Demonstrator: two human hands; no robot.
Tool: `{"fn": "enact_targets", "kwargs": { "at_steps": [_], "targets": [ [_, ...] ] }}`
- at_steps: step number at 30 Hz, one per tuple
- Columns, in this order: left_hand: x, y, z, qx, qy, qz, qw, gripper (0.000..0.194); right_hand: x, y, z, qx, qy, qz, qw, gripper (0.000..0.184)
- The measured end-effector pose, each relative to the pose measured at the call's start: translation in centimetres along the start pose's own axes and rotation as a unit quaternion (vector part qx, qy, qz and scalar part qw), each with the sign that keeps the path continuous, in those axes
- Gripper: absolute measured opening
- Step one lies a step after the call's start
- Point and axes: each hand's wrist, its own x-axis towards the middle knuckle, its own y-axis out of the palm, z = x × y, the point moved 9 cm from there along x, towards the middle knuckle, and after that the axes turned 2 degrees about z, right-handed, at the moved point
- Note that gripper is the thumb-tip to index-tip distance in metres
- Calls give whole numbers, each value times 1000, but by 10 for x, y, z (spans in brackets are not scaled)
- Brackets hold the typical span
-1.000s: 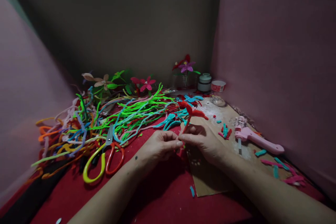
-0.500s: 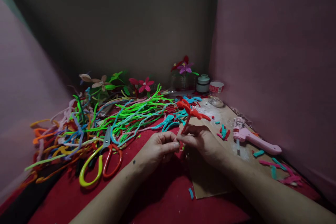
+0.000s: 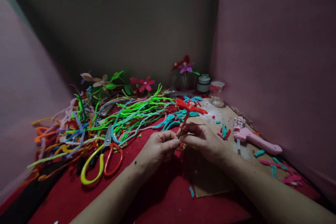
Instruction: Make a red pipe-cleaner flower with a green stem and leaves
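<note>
Illegibly labelled cup (image 3: pixel 217 86), hands (image 3: pixel 163 144) pinching red flower (image 3: pixel 189 106)

The red flower (image 3: pixel 191 106) has turned above the left hand (image 3: pixel 163 145) and right hand (image 3: pixel 206 141); its petals now spread flatter, and a dark greenish bit shows by the fingertips (image 3: pixel 175 142).

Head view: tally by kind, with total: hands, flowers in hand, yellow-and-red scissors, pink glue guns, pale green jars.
Hands: 2 (left hand, right hand)
Held red flower: 1
Scissors: 1
Pink glue gun: 1
Pale green jar: 1
Total: 6
</note>
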Motion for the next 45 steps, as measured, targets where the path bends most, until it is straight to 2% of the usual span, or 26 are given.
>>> {"fn": "enact_targets", "kwargs": {
  "at_steps": [7, 14, 19, 24, 27, 38, 40, 43, 45],
  "targets": [
    [1, 4, 2, 15, 11, 13, 1000, 18, -3, -2, 2, -11, 10, -31, 999, 8],
    [0, 4, -3, 43, 25, -3, 999, 17, -6, -8, 7, -115, -60, -78, 988, 7],
    [0, 3, -7, 63, 56, -3, 996, 16, -10, -3, 15, -114, -96, -72, 986, 4],
    [-2, 3, -10, 62, 69, 12, 996, 21, -13, 11, 28, -91, -134, -18, 987, 7],
    [-5, 3, -12, 70, 69, 12, 995, 21, -15, 12, 31, -91, -144, -26, 985, 7],
    [-2, 9, -9, 30, 55, 13, 998, 14, -13, -1, 24, -117, -96, -91, 984, 12],
    [-3, 10, -7, 33, 50, 6, 998, 12, -12, 0, 22, -92, -67, -98, 989, 15],
    [-4, 9, -5, 45, 40, -4, 998, 15, -12, 6, 12, -49, 4, -76, 996, 18],
    [-4, 11, -2, 57, 25, 3, 998, 19, -13, 7, 12, -50, 1, -79, 996, 18]
  ]
}}
